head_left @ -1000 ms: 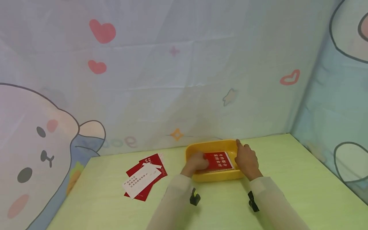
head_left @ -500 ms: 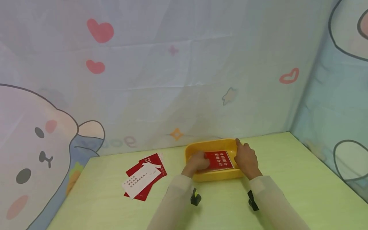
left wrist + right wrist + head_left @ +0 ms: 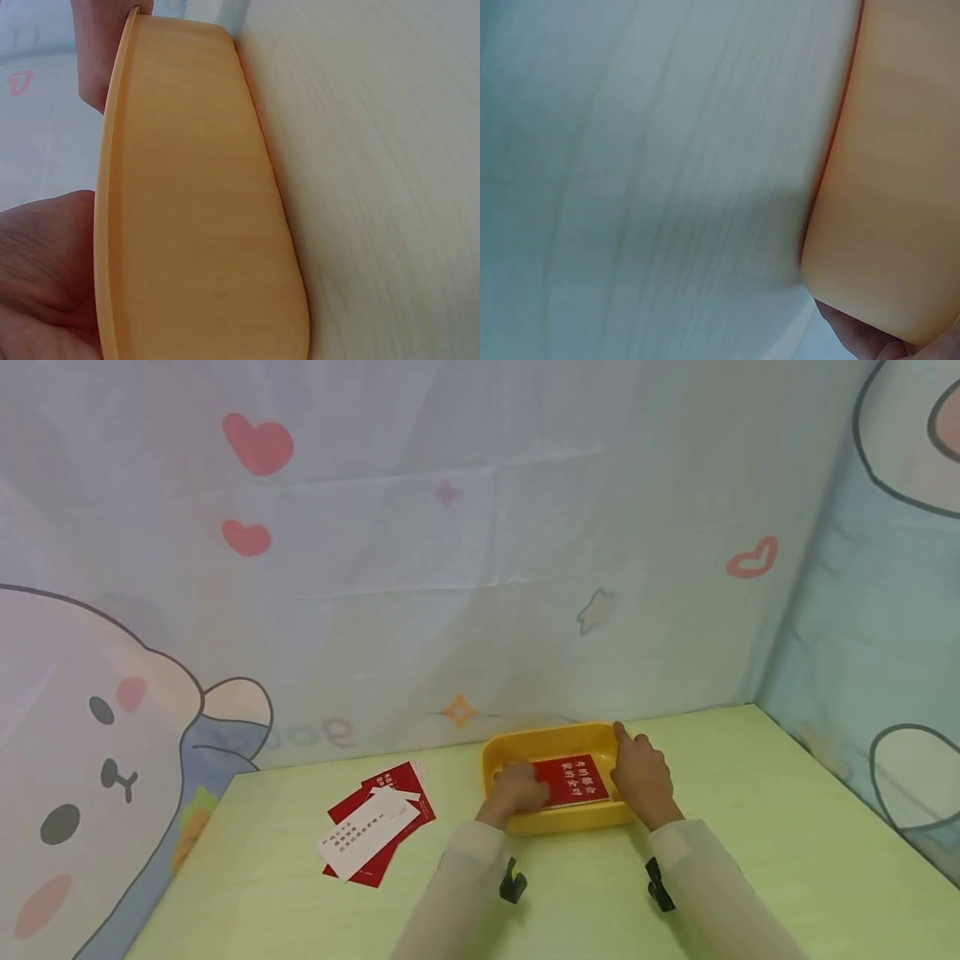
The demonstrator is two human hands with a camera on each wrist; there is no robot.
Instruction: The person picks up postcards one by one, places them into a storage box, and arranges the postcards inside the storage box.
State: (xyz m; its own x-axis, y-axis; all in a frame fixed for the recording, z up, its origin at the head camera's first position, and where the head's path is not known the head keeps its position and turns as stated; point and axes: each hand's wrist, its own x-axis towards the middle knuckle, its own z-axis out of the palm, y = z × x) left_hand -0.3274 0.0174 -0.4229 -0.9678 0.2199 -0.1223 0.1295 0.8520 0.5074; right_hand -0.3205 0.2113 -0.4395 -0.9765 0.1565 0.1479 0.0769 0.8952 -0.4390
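A shallow yellow plastic tray stands on the table in the head view. Red cards with white lettering lie inside it in a small stack. My left hand reaches over the near left side of the tray and touches the cards' left end; its fingertips are hidden. In the left wrist view that left hand shows beyond the tray's rim, fingers out of sight behind the wall. My right hand grips the tray's right side, and its fingers show against the outer wall in the right wrist view.
To the left, several red cards lie in a loose overlapping pile, with a white printed card on top. The pale green table ends at a printed cloth backdrop, with another cloth wall at the right.
My left hand has shifted slightly over the cards' left end. My right hand stays on the tray's side, and the tray and the loose pile have not visibly moved.
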